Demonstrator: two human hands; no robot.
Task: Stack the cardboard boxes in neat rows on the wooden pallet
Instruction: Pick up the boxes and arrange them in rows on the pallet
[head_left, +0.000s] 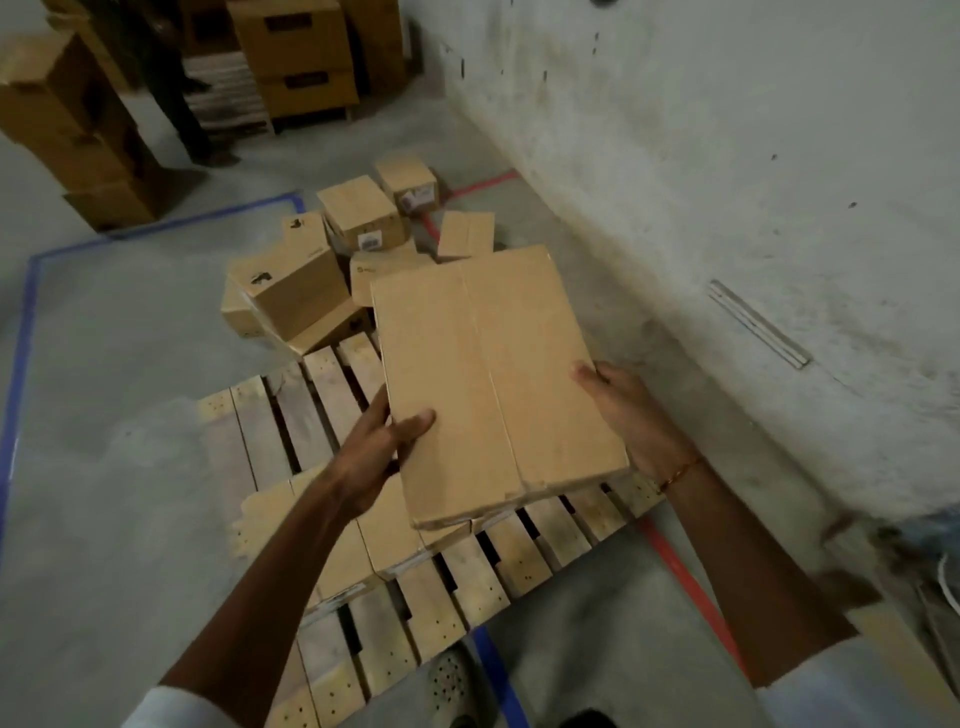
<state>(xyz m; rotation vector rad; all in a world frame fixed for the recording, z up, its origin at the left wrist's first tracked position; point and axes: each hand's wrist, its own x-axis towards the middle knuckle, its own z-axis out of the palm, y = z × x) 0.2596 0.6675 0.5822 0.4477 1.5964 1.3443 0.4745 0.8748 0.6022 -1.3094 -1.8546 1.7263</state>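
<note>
text: none legible | labels on small boxes blurred | dark prints unreadable

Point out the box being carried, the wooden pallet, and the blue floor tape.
carried box (488, 384), head view, middle of its top face.
wooden pallet (332, 384), head view, a bare slat.
blue floor tape (23, 332), head view, left strip.

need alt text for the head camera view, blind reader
Two bare hands, left and right, grip a flat cardboard box by its sides above a wooden pallet. A few boxes already lie on the pallet's near edge; more sit jumbled on the concrete floor beyond.
</note>
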